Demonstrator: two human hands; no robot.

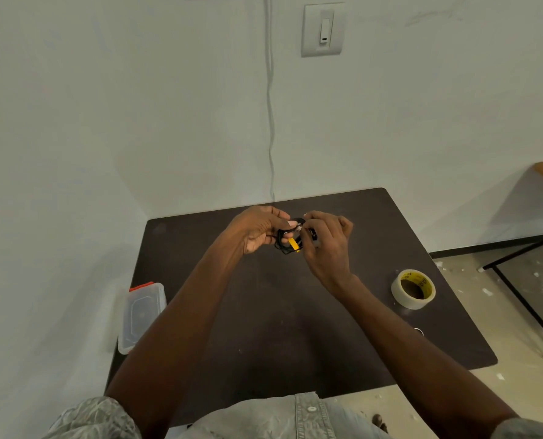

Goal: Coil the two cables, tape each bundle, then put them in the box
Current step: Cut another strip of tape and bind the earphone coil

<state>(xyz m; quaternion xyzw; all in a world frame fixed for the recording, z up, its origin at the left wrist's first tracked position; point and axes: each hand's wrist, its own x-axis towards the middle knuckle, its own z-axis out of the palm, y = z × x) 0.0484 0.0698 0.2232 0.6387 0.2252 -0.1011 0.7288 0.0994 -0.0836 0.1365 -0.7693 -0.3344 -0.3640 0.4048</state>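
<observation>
A small black coiled cable (pixel 285 245) with a yellow part hangs in the air above the far middle of the dark table (pixel 263 327). My left hand (pixel 257 231) pinches the coil from the left. My right hand (pixel 327 245) grips it from the right, fingertips pressed on a pale strip that looks like tape at the top of the coil. A roll of clear tape (pixel 413 289) with a yellow core label lies on the table to the right. A clear plastic box (pixel 141 315) with an orange latch stands at the table's left edge. A second cable is not visible.
The table stands in a corner, white walls behind and to the left. A white cord (pixel 269 122) runs down the back wall below a switch plate (pixel 323 30). A small ring-like object (pixel 419 331) lies near the right edge. Another table's frame (pixel 517 258) stands at right.
</observation>
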